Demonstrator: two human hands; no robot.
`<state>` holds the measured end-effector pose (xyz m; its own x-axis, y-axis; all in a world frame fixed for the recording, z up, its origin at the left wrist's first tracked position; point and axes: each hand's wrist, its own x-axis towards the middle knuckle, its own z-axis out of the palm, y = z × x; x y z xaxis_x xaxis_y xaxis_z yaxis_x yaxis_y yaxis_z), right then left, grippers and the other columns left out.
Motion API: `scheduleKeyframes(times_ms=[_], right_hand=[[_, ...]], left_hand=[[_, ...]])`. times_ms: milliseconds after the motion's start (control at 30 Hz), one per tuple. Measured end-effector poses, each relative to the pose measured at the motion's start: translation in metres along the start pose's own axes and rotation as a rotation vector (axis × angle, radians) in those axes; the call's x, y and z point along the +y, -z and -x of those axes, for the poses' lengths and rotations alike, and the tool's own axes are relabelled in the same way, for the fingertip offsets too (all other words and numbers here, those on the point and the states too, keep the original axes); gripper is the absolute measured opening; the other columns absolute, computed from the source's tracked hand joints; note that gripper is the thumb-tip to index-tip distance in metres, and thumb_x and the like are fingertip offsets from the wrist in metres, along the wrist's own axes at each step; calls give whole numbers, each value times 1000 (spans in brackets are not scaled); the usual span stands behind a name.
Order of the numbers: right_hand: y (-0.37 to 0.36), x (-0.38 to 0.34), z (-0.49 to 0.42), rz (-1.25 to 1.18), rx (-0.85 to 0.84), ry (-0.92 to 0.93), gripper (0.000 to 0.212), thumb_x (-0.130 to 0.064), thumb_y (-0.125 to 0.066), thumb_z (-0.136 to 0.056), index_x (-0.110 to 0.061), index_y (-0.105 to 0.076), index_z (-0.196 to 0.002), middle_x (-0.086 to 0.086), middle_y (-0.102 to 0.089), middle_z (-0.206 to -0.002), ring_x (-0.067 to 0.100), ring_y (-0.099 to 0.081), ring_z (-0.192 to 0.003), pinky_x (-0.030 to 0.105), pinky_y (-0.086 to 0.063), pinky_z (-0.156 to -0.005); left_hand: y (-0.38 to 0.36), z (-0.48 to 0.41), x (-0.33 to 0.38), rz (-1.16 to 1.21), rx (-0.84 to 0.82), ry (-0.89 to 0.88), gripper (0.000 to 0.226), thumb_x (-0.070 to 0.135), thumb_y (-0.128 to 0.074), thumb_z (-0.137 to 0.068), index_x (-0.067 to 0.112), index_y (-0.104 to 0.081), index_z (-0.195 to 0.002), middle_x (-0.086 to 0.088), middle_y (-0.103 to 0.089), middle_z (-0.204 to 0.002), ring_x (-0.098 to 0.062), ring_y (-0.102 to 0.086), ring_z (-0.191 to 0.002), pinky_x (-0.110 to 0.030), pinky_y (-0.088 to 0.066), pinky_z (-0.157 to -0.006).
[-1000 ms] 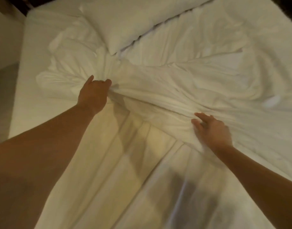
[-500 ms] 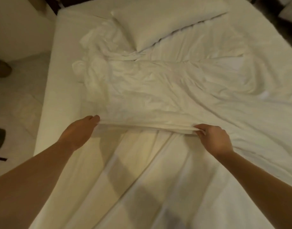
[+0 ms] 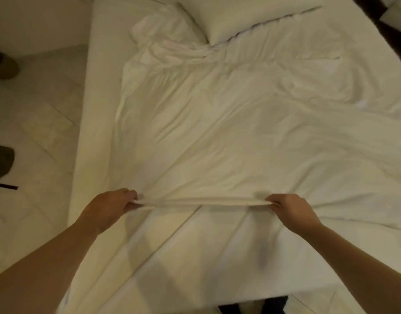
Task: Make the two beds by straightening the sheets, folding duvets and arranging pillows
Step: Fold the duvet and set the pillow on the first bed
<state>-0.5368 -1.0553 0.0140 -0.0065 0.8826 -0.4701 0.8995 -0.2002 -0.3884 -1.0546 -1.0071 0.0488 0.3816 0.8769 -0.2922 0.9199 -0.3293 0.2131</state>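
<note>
A white duvet (image 3: 217, 132) lies spread and wrinkled across the bed (image 3: 93, 109), bunched near the pillow. Its near edge is stretched taut between my hands. My left hand (image 3: 111, 206) pinches that edge on the left, and my right hand (image 3: 290, 209) pinches it on the right, both a little above the sheet (image 3: 195, 257). The sheet below the hands shows long diagonal creases. A white pillow (image 3: 240, 14) rests at the head of the bed, its lower edge touching the crumpled top of the duvet.
Pale tiled floor (image 3: 36, 132) runs along the bed's left side, with dark shoes or objects (image 3: 2, 64) at the left border. A dark strip (image 3: 381, 23) edges the bed at the upper right. The bed's foot edge is just below me.
Both hands pulled the duvet edge toward the foot of the bed. The bunched heap has flattened and spread out. The hands now hold the edge further apart and taut.
</note>
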Motion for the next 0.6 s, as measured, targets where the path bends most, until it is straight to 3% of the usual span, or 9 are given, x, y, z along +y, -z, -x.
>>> scheduleKeyframes(times_ms=[133,200,333,400,500,567,600], right_hand=[[-41,-13,44,68,-141,50,19,-34,-57,-94,-44,-70,-102,-13,-71,-93,18,-66,-90,30,-46,-72],[-63,-23,63,112,-165,90,20,-34,-56,-95,-42,-71,-106,-14,-72,-100,17,-67,-94,28,-42,-72],[-95,-37,101,147,-186,124,23,-34,-53,-96,-43,-72,-108,-16,-72,-105,14,-67,-94,26,-46,-74],[-108,-41,119,159,-184,114,23,-34,-53,-97,-42,-72,-108,-16,-73,-103,13,-67,-92,26,-47,-74],[-121,-44,136,191,-144,90,25,-33,-53,-98,-41,-73,-111,-12,-74,-103,15,-68,-92,28,-48,-73],[-126,-45,139,200,-119,63,25,-33,-51,-100,-38,-72,-112,-8,-73,-100,18,-67,-90,30,-49,-72],[-132,-48,140,206,-114,48,25,-32,-50,-100,-35,-72,-113,-6,-73,-100,19,-67,-91,31,-48,-72]], left_hand=[[-39,93,-19,-21,8,-13,37,61,-42,-94,35,-68,-102,18,-64,-92,-7,-66,-71,-28,-54,-55],[-57,137,-19,-36,-10,11,38,60,-40,-96,36,-69,-103,18,-65,-96,-7,-68,-75,-29,-56,-58],[-86,208,-14,-45,-43,115,15,45,-62,-96,35,-71,-102,17,-63,-97,-7,-66,-78,-31,-57,-65],[-98,235,-14,-27,-33,152,6,38,-70,-94,34,-71,-98,17,-62,-93,-6,-64,-74,-30,-55,-60],[-123,252,-19,71,19,154,20,24,-82,-86,37,-72,-96,15,-62,-89,-8,-66,-71,-27,-54,-55],[-130,249,-15,170,-24,159,19,48,-77,-88,41,-71,-104,16,-61,-93,-4,-65,-77,-27,-58,-67],[-131,247,-14,256,-99,211,36,68,-64,-88,41,-69,-112,18,-59,-99,-1,-64,-85,-27,-57,-78]])
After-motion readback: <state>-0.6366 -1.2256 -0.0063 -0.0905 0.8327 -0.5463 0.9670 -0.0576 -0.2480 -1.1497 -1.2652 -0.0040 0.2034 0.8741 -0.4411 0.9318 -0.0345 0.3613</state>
